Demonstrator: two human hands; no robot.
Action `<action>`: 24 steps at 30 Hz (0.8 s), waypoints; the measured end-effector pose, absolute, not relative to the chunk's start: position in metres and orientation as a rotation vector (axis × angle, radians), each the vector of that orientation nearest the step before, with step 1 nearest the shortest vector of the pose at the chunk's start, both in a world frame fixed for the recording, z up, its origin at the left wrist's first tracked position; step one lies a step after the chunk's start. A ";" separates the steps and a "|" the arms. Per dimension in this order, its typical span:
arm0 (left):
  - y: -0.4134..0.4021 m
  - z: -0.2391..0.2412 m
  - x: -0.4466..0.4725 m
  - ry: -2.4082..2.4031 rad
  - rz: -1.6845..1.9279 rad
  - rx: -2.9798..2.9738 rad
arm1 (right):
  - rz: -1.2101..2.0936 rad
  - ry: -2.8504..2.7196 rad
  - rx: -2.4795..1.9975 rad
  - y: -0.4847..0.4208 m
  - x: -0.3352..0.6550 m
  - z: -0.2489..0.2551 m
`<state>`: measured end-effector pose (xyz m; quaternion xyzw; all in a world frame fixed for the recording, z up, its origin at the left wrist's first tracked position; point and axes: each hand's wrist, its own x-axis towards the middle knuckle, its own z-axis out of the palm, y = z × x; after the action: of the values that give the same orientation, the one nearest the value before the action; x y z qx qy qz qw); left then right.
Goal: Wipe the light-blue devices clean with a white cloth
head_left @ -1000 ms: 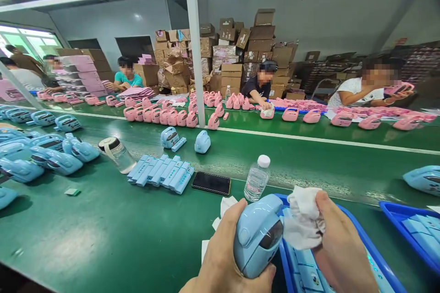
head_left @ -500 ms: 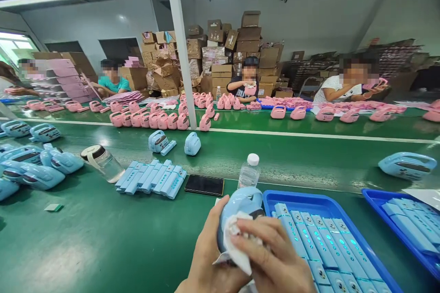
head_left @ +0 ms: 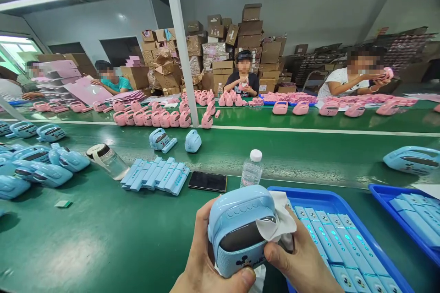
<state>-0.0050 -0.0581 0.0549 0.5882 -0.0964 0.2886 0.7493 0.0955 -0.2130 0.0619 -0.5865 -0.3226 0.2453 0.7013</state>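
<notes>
A light-blue portable speaker (head_left: 240,210) with a carry handle, a dark front window and a cartoon mouse print is held upright in front of me. My left hand (head_left: 202,256) is closed around its left side and underside, thumb at the lower front. At the speaker's right end, my right hand (head_left: 302,252) grips a crumpled white wipe (head_left: 282,219), its thumb against the speaker's lower right. Part of the wipe lies over the edge of the dark window. More white material shows below the speaker, between my hands.
A blue tray (head_left: 319,194) of light-blue strips stands at right, another tray (head_left: 381,192) beyond it. Ahead are a water bottle (head_left: 252,169), a phone (head_left: 207,181) and stacked strips (head_left: 154,175). Blue speakers (head_left: 41,169) and a tilted flask (head_left: 108,162) are at left. Co-workers sit opposite behind pink speakers.
The speaker has turned so its front and handle face me. My right hand with the wipe has moved from across its face to its right end.
</notes>
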 end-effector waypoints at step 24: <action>-0.040 0.048 -0.019 0.081 0.652 1.337 | 0.521 -0.083 -1.200 -0.198 0.098 0.049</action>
<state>-0.0189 -0.0398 0.0478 0.6082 0.0368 0.2967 0.7353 0.0978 -0.1982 0.0494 -0.5578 -0.0386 0.2422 0.7929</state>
